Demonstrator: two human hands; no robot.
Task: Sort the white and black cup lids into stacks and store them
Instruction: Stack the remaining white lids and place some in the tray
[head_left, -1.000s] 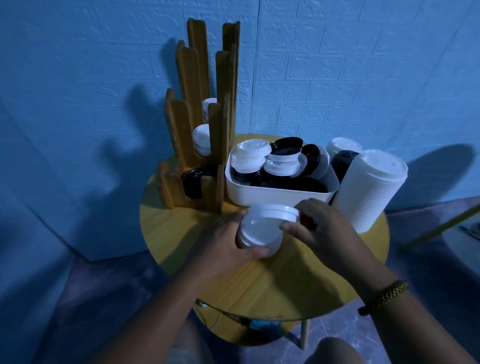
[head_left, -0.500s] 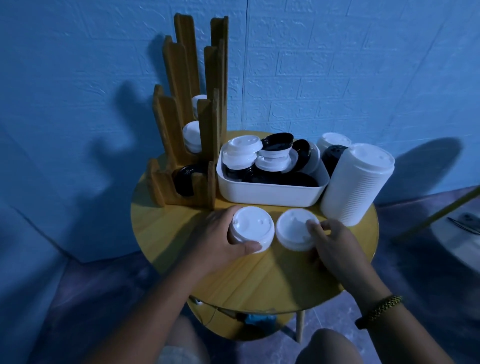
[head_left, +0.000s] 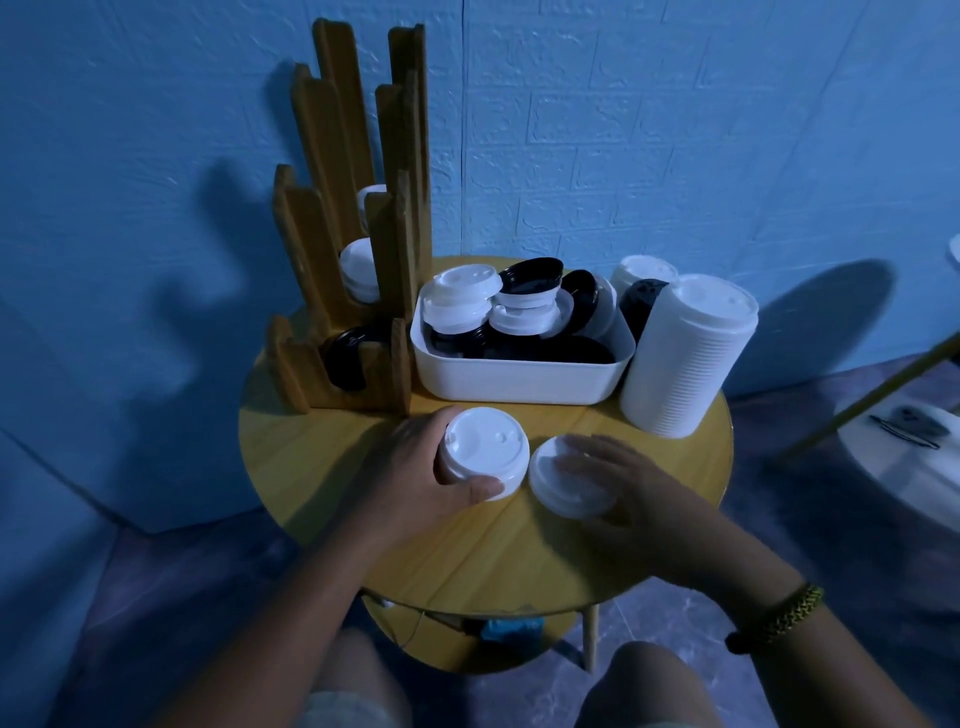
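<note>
My left hand (head_left: 415, 470) grips a short stack of white lids (head_left: 483, 448) standing on the round wooden table (head_left: 322, 467). Beside it, my right hand (head_left: 623, 478) lies on a second white lid stack (head_left: 550, 486), fingers spread over its top and thumb at its near side. Behind them a white tub (head_left: 519, 382) holds mixed white and black lids. The stepped wooden lid rack (head_left: 358, 218) at the back left holds white lids (head_left: 358, 267) in its upper slots and black lids (head_left: 345, 358) in the lowest.
A tall stack of white lids (head_left: 685, 358) stands at the table's right, with a black stack (head_left: 641, 306) and another white one (head_left: 641, 273) behind it. A blue wall lies close behind the table. A shelf sits under the tabletop.
The single white stack held by both hands was split into two and set on the table. My right hand has slid further over the right stack's top.
</note>
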